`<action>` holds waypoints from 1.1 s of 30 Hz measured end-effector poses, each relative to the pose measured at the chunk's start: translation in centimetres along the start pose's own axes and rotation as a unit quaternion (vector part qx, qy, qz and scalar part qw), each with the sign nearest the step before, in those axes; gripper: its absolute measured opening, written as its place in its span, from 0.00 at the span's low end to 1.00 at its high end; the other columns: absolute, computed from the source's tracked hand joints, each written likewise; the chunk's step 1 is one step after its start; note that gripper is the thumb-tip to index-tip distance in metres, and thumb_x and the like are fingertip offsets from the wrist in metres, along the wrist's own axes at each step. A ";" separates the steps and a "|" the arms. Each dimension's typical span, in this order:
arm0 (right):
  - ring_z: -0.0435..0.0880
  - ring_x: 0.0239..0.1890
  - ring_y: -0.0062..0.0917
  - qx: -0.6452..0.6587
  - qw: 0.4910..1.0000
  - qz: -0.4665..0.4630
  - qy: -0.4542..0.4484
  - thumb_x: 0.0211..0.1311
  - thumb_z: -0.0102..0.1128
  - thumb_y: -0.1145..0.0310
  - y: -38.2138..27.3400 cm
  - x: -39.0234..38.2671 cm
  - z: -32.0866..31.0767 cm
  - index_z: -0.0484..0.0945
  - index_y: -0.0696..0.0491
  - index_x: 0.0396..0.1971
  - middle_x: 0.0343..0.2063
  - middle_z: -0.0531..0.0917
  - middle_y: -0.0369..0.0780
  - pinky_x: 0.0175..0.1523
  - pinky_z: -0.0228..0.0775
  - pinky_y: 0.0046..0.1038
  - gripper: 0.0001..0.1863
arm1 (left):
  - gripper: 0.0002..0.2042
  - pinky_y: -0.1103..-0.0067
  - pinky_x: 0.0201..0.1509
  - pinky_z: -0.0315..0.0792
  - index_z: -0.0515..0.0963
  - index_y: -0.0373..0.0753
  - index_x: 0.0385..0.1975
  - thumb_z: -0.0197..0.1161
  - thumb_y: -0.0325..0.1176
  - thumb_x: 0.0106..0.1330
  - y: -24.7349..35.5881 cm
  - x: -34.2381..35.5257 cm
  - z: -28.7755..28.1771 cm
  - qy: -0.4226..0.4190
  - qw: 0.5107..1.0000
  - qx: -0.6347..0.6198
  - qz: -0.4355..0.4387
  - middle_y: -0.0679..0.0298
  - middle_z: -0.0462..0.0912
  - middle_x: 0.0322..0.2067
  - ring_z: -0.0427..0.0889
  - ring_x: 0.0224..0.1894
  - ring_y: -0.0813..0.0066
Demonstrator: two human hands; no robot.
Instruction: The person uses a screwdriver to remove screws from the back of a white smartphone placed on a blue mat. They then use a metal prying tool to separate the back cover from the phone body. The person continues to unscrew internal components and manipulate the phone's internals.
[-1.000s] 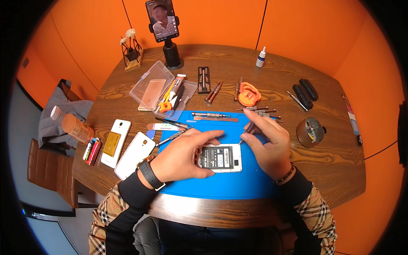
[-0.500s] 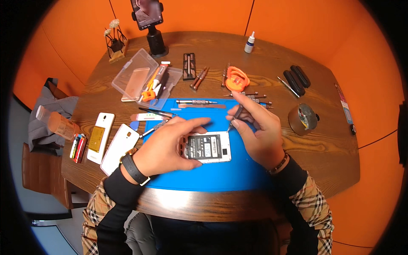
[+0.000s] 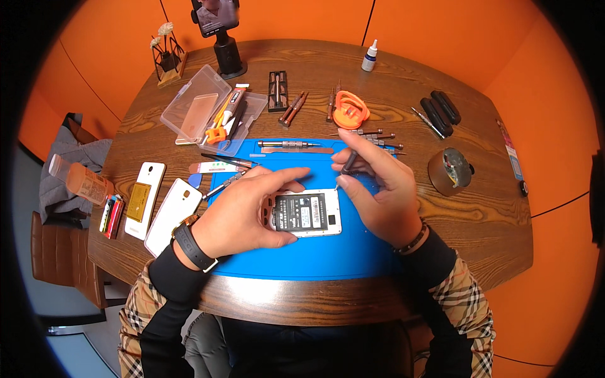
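Note:
A white phone with its back off (image 3: 333,201) lies on the blue mat (image 3: 283,261), its black battery (image 3: 299,213) facing up. My left hand (image 3: 242,211) grips the phone's left end, thumb along the near edge and fingers at the far edge. In my right hand (image 3: 381,198) is a small dark screwdriver (image 3: 350,162), pinched between thumb and fingers. Its tip points down at the phone's far right corner; whether it touches a screw is too small to tell. A white back cover (image 3: 173,217) rests left of my left wrist, partly under it.
Behind the phone lie a silver screwdriver (image 3: 287,144), tweezers (image 3: 227,160) and an orange suction cup (image 3: 350,110). A clear plastic box (image 3: 252,107) holds tools and glue. At the right stands a round tin (image 3: 449,173); at the left, another white phone (image 3: 151,179) and a bottle (image 3: 88,183).
The whole view has shifted slightly, so the table sits a little higher in it. The screwdriver handle in my right hand is turned and tilted somewhat differently. My left hand keeps its hold.

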State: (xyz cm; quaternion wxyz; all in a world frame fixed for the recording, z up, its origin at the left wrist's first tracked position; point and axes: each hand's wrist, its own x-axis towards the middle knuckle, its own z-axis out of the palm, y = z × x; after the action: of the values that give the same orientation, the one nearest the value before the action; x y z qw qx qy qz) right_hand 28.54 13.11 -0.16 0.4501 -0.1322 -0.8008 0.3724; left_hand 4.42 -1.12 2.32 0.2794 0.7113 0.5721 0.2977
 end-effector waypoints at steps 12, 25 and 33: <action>0.93 0.48 0.28 -0.016 1.000 0.002 -0.016 0.65 0.70 0.87 0.2 -0.1 -0.2 0.81 0.53 0.74 0.47 0.91 0.45 0.55 0.86 0.29 0.36 | 0.51 0.70 0.72 0.74 0.73 0.39 0.80 0.90 0.29 0.50 0.0 -0.1 0.0 -0.001 1.000 -0.005 -0.001 0.59 0.91 0.62 0.81 0.61 0.63; 0.92 0.48 0.29 -0.046 0.998 -0.015 -0.043 0.64 0.68 0.90 0.0 0.2 -0.6 0.81 0.54 0.74 0.49 0.90 0.45 0.57 0.86 0.28 0.37 | 0.51 0.69 0.72 0.74 0.73 0.40 0.80 0.90 0.30 0.50 0.0 0.0 0.0 -0.004 1.000 0.006 -0.001 0.58 0.91 0.62 0.81 0.61 0.62; 0.90 0.46 0.28 0.041 0.999 0.032 -0.005 0.63 0.72 0.87 0.1 0.0 0.1 0.82 0.54 0.73 0.49 0.90 0.45 0.53 0.85 0.29 0.36 | 0.51 0.70 0.72 0.74 0.73 0.39 0.80 0.90 0.29 0.50 -0.1 0.0 -0.1 -0.006 1.000 0.006 -0.004 0.58 0.91 0.62 0.81 0.60 0.63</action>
State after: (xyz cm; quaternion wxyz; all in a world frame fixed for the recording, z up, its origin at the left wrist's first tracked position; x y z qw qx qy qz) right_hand 28.44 13.12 -0.28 0.4388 -0.1370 -0.7828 0.4195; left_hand 4.33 -1.12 2.33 0.2800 0.7126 0.5746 0.2891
